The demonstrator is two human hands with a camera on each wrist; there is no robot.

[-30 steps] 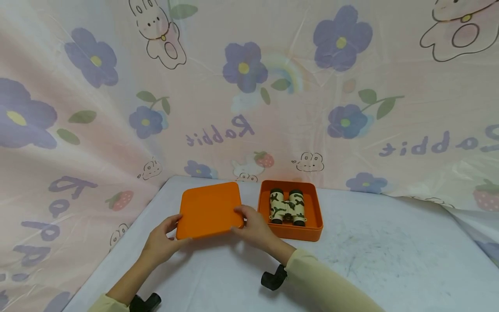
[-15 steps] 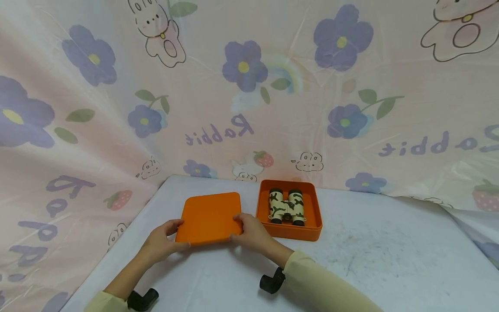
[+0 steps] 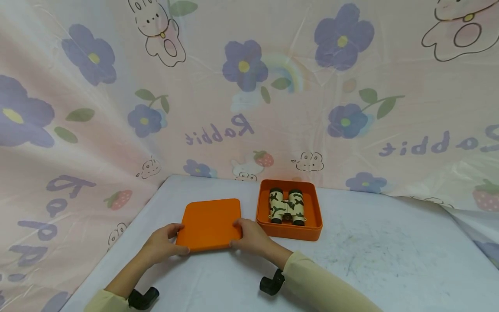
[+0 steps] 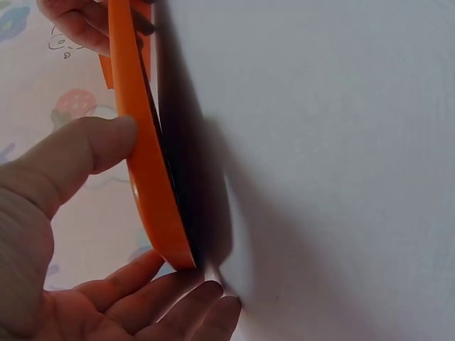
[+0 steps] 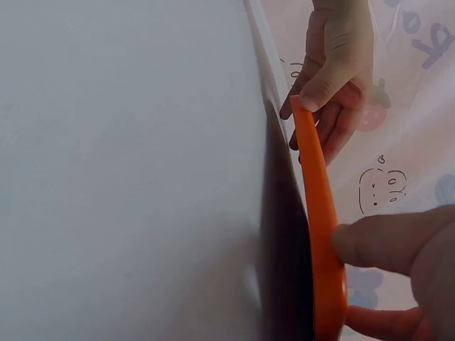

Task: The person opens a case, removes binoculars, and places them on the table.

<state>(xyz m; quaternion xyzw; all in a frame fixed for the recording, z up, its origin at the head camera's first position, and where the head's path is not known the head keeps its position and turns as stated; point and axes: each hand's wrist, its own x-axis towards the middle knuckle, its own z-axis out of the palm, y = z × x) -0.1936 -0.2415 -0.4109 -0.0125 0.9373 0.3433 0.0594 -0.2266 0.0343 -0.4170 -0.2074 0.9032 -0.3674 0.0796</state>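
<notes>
An orange square lid, smooth side up, is held between both hands close over the white table. The left hand grips its left side, thumb at the near corner and fingers at the edge. Opposite, the right hand pinches the right side of the lid. In the left wrist view the lid's rim stands above the table with a dark shadow under it. Right of the lid, an open orange box contains camouflage-pattern toy binoculars with black ends.
The white-covered table carries grey smudges at the right. A curtain printed with rabbits and flowers hangs behind and along the left side. Black wrist mounts sit under both forearms.
Both hands have lowered the lid toward the table and brought it slightly nearer to the person. The box and binoculars have stayed in place.
</notes>
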